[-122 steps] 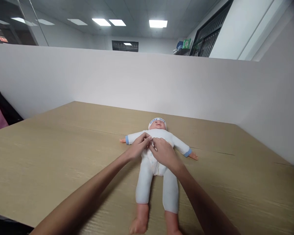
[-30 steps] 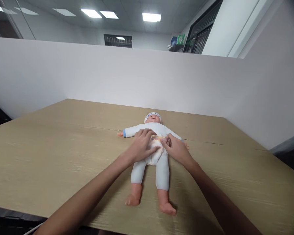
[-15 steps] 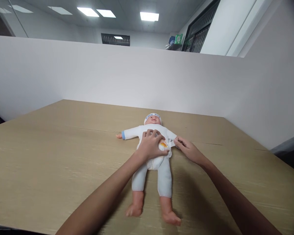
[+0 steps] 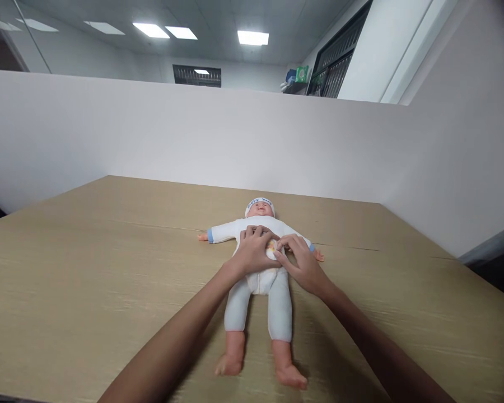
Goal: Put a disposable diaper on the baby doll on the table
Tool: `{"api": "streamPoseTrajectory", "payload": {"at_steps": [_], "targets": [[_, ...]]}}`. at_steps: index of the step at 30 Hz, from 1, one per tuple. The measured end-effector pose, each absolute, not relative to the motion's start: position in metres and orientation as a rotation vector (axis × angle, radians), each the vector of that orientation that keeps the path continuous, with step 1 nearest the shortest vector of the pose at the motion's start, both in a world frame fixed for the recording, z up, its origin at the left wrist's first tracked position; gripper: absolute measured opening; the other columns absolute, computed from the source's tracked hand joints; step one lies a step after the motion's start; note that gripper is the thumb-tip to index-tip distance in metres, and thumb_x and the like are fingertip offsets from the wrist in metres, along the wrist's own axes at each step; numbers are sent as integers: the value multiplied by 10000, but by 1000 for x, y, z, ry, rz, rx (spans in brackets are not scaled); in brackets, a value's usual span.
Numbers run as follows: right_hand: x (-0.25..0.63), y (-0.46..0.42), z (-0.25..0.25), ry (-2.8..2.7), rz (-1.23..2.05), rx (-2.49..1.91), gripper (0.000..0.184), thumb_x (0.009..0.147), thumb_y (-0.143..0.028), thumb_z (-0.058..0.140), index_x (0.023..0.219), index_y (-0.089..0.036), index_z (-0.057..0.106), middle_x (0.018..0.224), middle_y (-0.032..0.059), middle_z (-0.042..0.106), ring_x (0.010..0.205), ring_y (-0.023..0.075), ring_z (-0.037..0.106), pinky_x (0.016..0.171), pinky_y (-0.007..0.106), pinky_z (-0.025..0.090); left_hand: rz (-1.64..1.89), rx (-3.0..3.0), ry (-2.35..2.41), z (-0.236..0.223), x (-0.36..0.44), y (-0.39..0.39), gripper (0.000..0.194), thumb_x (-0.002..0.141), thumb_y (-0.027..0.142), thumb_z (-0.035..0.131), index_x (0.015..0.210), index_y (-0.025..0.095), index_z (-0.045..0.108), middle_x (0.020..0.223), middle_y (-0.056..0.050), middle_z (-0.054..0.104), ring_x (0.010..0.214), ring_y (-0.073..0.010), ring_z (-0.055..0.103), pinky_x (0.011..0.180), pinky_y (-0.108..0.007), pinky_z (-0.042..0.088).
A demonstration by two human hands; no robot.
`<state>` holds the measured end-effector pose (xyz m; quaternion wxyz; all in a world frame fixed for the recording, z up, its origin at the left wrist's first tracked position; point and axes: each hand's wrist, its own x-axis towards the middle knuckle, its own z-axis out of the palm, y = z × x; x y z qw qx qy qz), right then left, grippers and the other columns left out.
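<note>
A baby doll [image 4: 279, 305] lies on its back, head away from me, in white clothes with blue cuffs and a lettered white headband [image 4: 260, 202]. Round its hips is a white diaper [image 4: 260, 283] with an orange print on the front. My left hand [image 4: 255, 252] rests on the left side of the diaper's front, thumb and fingers spread. My right hand [image 4: 301, 260] is at the right side of the waist, thumb and fingertips closed together at the diaper's front beside the print. The diaper's tab is hidden behind those fingers.
The doll lies on a wood-coloured table [image 4: 109, 291] with a few seams in its top. A white partition [image 4: 172, 134] rises behind the far edge. Beyond it a green package [image 4: 301, 74] stands near a dark barred window [image 4: 334, 59].
My right hand has moved left and inward from beside the doll, bringing the white tab it pinched onto the diaper's front. My left hand stays on the diaper. The view has tilted slightly.
</note>
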<state>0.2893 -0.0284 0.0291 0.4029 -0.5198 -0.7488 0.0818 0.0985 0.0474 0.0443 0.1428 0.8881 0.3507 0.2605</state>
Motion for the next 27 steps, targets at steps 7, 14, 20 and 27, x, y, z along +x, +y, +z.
{"api": "streamPoseTrajectory", "payload": {"at_steps": [7,14,20,27], "targets": [[292,-54,-11,-2031,169,-1178,549,1157,-374,394,1693,-256,418,1719,100,482,1622,281,401,1342,554,349,589,2234,764,61,70,63,732,804,461,857,1488,337,627,1509,-85,612,1453,-389,436,1213,-586,405],[306,-40,-3,-2210,-63,-1142,574,1147,-297,357,1719,-291,402,1719,52,494,1630,280,400,1357,598,317,820,1876,702,53,50,72,452,1051,463,528,1438,248,625,1504,-100,640,1347,-282,613,1121,-443,530],[346,-19,-13,-1961,-157,-1408,652,1134,-411,413,1751,-233,303,1739,126,452,1611,326,416,1312,597,355,895,2407,1239,30,7,110,427,993,347,550,1389,198,608,1468,-145,641,1410,-343,526,1238,-539,383],[349,26,-31,-1765,-32,-1811,571,1026,-445,527,1476,-105,614,1323,249,720,1227,412,663,1044,535,524,500,2553,1569,16,6,124,535,1008,527,603,1382,143,618,1405,-226,668,1337,-432,545,1141,-576,403]]}}
